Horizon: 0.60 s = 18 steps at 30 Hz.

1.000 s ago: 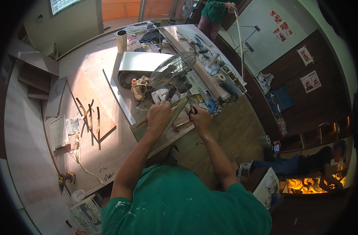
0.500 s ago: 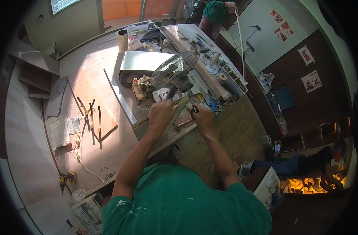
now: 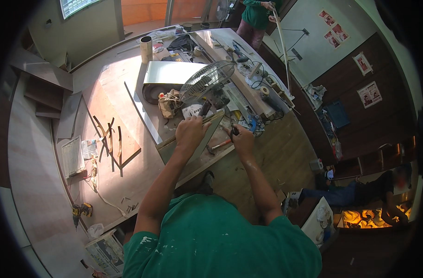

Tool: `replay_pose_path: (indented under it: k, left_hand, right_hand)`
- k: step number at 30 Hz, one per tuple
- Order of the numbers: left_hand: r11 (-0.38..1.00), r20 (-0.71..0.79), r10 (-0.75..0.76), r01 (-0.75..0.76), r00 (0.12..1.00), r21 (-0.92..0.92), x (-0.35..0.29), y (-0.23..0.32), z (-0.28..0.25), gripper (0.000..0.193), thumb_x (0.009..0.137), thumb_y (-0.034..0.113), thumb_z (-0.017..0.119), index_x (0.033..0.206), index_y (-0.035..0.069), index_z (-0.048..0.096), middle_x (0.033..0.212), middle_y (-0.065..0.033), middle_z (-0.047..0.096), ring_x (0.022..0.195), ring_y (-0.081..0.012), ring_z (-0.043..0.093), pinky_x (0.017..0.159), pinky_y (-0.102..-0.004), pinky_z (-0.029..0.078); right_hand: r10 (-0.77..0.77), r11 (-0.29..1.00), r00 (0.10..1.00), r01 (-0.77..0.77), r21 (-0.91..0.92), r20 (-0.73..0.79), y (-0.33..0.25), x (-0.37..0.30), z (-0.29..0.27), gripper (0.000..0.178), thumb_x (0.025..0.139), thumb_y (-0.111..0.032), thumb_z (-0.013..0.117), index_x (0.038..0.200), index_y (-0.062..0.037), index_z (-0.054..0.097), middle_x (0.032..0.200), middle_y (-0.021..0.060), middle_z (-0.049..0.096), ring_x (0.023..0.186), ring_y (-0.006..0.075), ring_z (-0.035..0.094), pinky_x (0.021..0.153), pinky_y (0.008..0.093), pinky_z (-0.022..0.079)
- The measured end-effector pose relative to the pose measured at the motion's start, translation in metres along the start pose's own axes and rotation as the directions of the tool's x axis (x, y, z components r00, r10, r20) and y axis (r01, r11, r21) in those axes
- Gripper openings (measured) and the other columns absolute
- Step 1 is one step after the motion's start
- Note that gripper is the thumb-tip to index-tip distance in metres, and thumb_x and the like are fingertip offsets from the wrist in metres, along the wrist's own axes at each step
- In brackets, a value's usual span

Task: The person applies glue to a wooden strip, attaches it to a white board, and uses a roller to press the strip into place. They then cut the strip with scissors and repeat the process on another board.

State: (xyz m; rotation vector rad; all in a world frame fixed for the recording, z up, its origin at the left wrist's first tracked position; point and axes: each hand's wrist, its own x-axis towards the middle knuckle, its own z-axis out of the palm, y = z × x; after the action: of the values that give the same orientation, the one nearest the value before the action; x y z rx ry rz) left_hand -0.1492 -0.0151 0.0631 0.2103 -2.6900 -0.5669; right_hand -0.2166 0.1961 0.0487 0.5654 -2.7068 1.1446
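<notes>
While both arms reach forward | left hand (image 3: 189,132) clenched on panel (image 3: 193,146) | right hand (image 3: 241,141) grasping tool (image 3: 233,131)

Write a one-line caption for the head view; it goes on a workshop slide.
Left hand steadies a panel on the workbench, right hand grips a small tool, near a desk fan.

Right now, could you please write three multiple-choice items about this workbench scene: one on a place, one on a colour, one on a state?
1. Where is the fan?
A. On the floor
B. On the bench beyond the hands
C. On a shelf

2. What colour is the worker's shirt?
A. Green
B. Red
C. White

3. What is the left hand doing?
A. Hanging free
B. Resting on the fan
C. Pressing on a flat board

Answers: B, the fan stands past both hands; A, the shirt is green; C, the fingers lie on the board.
</notes>
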Motion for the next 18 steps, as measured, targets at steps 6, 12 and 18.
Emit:
replay_pose_path:
  k: [6, 12, 18]
  left_hand:
    - [1.0, 0.014, -0.017, 0.018, 1.0, -0.022, 0.0, -0.005, -0.001, 0.045, 0.095, 0.046, 0.065, 0.088, 0.002, 0.07, 0.085, -0.0153, 0.069, 0.084, -0.0318, 0.069, 0.076, -0.0442, 0.054]
    - [1.0, 0.027, -0.003, 0.003, 1.0, -0.002, 0.004, -0.003, -0.006, 0.043, 0.094, 0.045, 0.066, 0.087, 0.002, 0.069, 0.086, -0.0152, 0.07, 0.083, -0.0325, 0.069, 0.076, -0.0445, 0.054]
    - [1.0, 0.032, 0.027, -0.027, 0.999, -0.009, 0.01, 0.014, -0.004, 0.042, 0.095, 0.042, 0.066, 0.088, 0.001, 0.069, 0.088, -0.0155, 0.07, 0.083, -0.0328, 0.068, 0.075, -0.0439, 0.054]
  right_hand:
    - [0.316, 0.444, 0.793, -0.608, 0.658, 0.52, 0.057, -0.013, -0.025, 0.067, 0.082, -0.03, 0.088, 0.132, 0.0042, 0.058, 0.105, 0.0057, 0.066, 0.099, 0.0111, 0.063, 0.078, 0.0263, 0.051]
    - [0.474, 0.841, 0.673, -0.538, -0.064, 0.567, 0.17, -0.121, 0.011, 0.089, 0.064, -0.039, 0.097, 0.132, 0.0039, 0.058, 0.097, 0.0093, 0.071, 0.079, 0.0191, 0.067, 0.073, 0.0327, 0.055]
    - [0.8, 0.514, 0.096, -0.618, -0.595, 0.592, 0.302, -0.303, 0.032, 0.057, 0.075, -0.037, 0.088, 0.121, -0.0062, 0.072, 0.105, 0.0106, 0.075, 0.084, 0.0244, 0.071, 0.082, 0.0411, 0.056]
